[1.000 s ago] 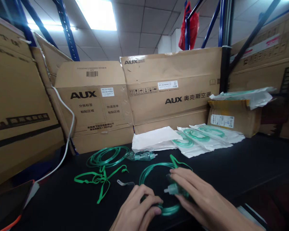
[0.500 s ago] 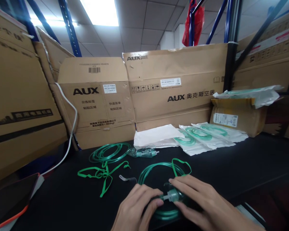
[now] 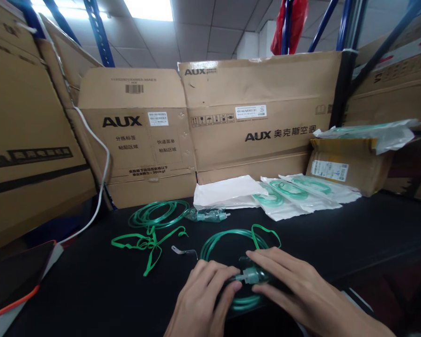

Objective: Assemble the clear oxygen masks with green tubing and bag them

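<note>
Green oxygen tubing (image 3: 219,238) lies in a loose coil on the black tabletop, partly behind my hands. Its end at a pale connector (image 3: 250,275) is pinched between the thumb and fingers of my left hand (image 3: 205,297). My right hand (image 3: 294,283) grips the clear green oxygen mask on the other side of that connector; its palm and fingers cover most of the mask. A green elastic strap (image 3: 266,228) loops up behind my right fingers. Left of the coil lies a small metal nose clip strip (image 3: 183,251), apart from both hands.
A second coil of green tubing (image 3: 157,214) with a clear mask (image 3: 207,215) lies further back. Loose green straps (image 3: 149,241) are at left. White packets (image 3: 284,199) and a cardboard box (image 3: 340,164) stand behind. A tablet (image 3: 17,276) with a white cable (image 3: 103,187) sits at the left edge.
The view has tilted slightly downward, so the tabletop things appear higher. Both hands keep the same grip, with the tubing and mask still lined up at the connector.
</note>
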The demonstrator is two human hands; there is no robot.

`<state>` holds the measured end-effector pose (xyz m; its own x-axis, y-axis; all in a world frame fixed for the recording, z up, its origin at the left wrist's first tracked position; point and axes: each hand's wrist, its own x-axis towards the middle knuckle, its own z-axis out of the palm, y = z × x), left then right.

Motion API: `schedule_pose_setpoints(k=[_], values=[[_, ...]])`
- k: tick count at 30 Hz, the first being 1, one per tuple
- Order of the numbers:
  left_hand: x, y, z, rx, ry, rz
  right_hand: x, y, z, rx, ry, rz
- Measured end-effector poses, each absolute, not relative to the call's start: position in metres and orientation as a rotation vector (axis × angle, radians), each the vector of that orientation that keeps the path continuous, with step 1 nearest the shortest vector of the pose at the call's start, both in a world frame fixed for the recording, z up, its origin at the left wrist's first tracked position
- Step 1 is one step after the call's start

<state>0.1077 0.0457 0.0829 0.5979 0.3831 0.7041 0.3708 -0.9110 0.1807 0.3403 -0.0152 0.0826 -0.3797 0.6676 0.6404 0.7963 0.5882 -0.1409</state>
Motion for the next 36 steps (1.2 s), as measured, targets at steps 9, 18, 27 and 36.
schedule_pose_setpoints(k=[9,18,27,36], values=[[0.095,0.044,0.078,2.696,0.699,1.277,0.330,-0.022,0.096,-1.065,-2.069,-0.308],[0.093,0.044,0.078,2.767,0.658,1.264,0.324,-0.024,0.098,-1.070,-2.039,-0.389],[0.093,0.043,0.075,2.801,0.652,1.248,0.322,-0.020,0.093,-1.044,-1.995,-0.307],[0.096,0.040,0.077,2.793,0.677,1.277,0.328,-0.018,0.079,-0.981,-2.029,-0.201]])
